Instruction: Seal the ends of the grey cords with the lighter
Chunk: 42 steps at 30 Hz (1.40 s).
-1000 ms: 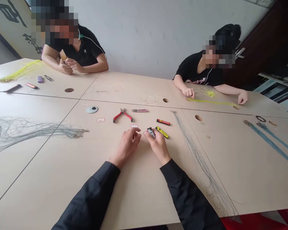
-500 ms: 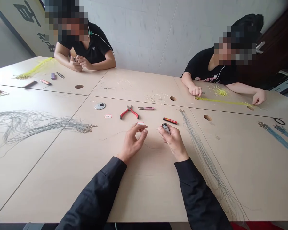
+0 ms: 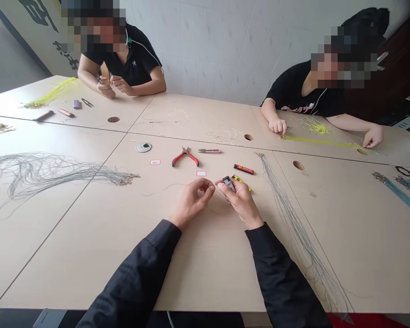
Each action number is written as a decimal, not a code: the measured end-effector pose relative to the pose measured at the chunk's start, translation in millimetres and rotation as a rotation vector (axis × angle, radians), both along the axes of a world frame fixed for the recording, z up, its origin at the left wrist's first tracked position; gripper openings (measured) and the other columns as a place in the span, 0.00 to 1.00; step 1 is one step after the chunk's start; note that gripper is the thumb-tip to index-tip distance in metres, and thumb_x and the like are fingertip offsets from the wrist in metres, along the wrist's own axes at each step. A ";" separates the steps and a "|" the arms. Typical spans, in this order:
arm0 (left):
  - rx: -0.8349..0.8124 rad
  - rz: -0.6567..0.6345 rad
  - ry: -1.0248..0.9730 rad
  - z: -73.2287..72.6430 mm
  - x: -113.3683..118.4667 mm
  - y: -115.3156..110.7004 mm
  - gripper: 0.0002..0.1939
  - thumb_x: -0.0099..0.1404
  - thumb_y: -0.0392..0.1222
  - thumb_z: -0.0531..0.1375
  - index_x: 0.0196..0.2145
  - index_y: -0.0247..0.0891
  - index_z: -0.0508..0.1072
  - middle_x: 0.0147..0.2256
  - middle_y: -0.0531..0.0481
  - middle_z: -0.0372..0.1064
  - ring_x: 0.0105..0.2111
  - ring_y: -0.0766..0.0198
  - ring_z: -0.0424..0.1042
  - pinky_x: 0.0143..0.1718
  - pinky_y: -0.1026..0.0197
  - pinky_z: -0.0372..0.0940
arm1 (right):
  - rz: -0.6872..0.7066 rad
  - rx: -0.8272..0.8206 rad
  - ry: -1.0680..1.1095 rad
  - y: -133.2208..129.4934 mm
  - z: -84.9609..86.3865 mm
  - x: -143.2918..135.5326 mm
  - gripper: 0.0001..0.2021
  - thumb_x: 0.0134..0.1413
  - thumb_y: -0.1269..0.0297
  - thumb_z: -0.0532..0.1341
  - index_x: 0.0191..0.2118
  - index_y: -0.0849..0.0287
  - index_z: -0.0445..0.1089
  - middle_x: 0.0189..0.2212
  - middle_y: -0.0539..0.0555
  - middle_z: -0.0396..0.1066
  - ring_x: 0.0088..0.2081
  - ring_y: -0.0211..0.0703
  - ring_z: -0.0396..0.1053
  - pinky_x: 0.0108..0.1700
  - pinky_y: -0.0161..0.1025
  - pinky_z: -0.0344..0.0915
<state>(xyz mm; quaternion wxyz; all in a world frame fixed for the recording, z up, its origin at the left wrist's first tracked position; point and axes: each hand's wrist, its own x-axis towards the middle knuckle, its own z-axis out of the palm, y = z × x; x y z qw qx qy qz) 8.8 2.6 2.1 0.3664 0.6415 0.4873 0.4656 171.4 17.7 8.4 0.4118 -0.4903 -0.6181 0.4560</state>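
Observation:
My left hand (image 3: 194, 200) is closed in a pinch, its thumb and fingertip together at a thin dark cord (image 3: 172, 186) that trails onto the table on both sides. Fingers wrapped round a grey and black lighter (image 3: 228, 184), my right hand (image 3: 244, 202) is right beside it, the fingertips of both hands almost touching. Behind the right fingers lies a yellow and black object (image 3: 246, 184), partly hidden. Red-handled pliers (image 3: 185, 157), pink thread snips (image 3: 210, 151) and a red and black stick-shaped item (image 3: 243, 169) lie beyond my hands.
Bundles of grey-blue cords lie left (image 3: 99, 174) and right (image 3: 280, 191), with blue bundles (image 3: 392, 190) farther right. Small labels (image 3: 201, 173) and a metal disc (image 3: 143, 147) are on the table. Two co-workers sit opposite, handling yellow cords (image 3: 323, 142). Round holes (image 3: 299, 165) pierce the tabletop.
My hands have come closer together, and the left thumb and finger have closed into a pinch. The yellow object behind my right hand now shows. The view has shifted slightly.

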 end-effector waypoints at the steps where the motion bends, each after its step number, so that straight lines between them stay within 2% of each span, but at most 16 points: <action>1: 0.000 -0.002 -0.001 -0.7 -0.2 0.3 0.12 0.67 0.47 0.56 0.31 0.37 0.70 0.29 0.52 0.68 0.30 0.66 0.66 0.33 0.64 0.62 | 0.004 0.000 -0.005 0.2 -0.2 -0.1 0.16 0.56 0.50 0.60 0.37 0.60 0.72 0.22 0.47 0.58 0.23 0.36 0.53 0.25 0.34 0.53; 7: -0.017 -0.024 -0.002 -4.0 -0.8 1.1 0.11 0.67 0.46 0.56 0.31 0.36 0.70 0.29 0.52 0.69 0.29 0.67 0.65 0.31 0.65 0.60 | 0.043 0.096 -0.070 1.3 0.8 -0.3 0.12 0.56 0.55 0.60 0.33 0.60 0.70 0.26 0.48 0.64 0.29 0.39 0.60 0.33 0.35 0.58; 12: -0.056 -0.044 -0.013 -2.3 -0.1 1.0 0.11 0.66 0.46 0.56 0.30 0.36 0.70 0.28 0.52 0.68 0.28 0.67 0.64 0.30 0.65 0.60 | 0.044 0.103 -0.122 1.3 0.2 -1.1 0.13 0.58 0.54 0.59 0.32 0.59 0.68 0.26 0.48 0.63 0.29 0.39 0.58 0.33 0.35 0.57; 24: -0.093 -0.034 -0.122 -6.2 -0.2 2.4 0.12 0.65 0.46 0.57 0.29 0.35 0.69 0.26 0.53 0.64 0.27 0.69 0.60 0.29 0.65 0.57 | 0.038 0.075 -0.063 1.6 -2.7 -0.1 0.14 0.58 0.53 0.59 0.29 0.58 0.64 0.23 0.46 0.54 0.26 0.37 0.51 0.29 0.35 0.52; 34: -0.129 -0.079 -0.119 -3.4 -0.7 1.6 0.11 0.65 0.45 0.57 0.30 0.35 0.69 0.26 0.54 0.64 0.26 0.69 0.59 0.28 0.66 0.56 | 0.044 0.082 -0.072 2.6 -6.6 -1.5 0.13 0.58 0.56 0.59 0.28 0.58 0.62 0.24 0.46 0.54 0.27 0.37 0.51 0.30 0.35 0.52; 42: -0.122 -0.085 -0.139 -10.4 -1.4 4.5 0.11 0.65 0.46 0.57 0.31 0.34 0.69 0.27 0.54 0.64 0.27 0.70 0.60 0.28 0.66 0.56 | 0.061 0.107 -0.126 2.9 -7.1 0.9 0.13 0.58 0.56 0.59 0.28 0.59 0.63 0.24 0.46 0.55 0.27 0.37 0.52 0.30 0.34 0.52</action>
